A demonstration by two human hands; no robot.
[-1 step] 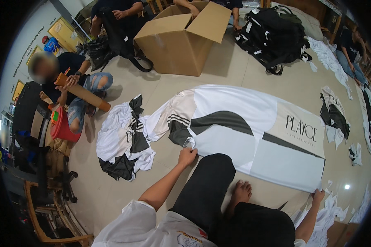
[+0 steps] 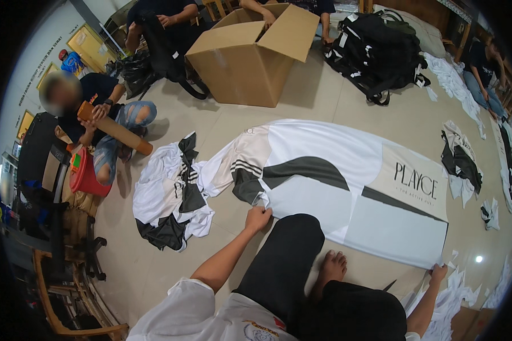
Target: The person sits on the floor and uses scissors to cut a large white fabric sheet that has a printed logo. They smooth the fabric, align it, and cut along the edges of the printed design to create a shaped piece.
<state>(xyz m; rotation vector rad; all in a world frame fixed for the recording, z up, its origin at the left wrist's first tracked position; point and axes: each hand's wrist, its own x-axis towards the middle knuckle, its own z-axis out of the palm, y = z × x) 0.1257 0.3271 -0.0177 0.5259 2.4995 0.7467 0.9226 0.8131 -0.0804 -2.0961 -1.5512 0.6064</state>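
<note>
Here, smooth white cloth [image 2: 318, 134], curved charcoal panel [image 2: 314, 163], pinching fingers [image 2: 260, 213]

White, beige and dark-grey printed fabric panel [image 2: 324, 142]; near edge folded over, left end rumpled; spread before open brown cardboard box [image 2: 230, 74].

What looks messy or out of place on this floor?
Mostly the jagged white scraps strewn at lower right and the crumpled fabric heap at left: both look untidy against the long printed cloth, which is spread fairly flat. That cloth is also bunched at the left hand.
</note>
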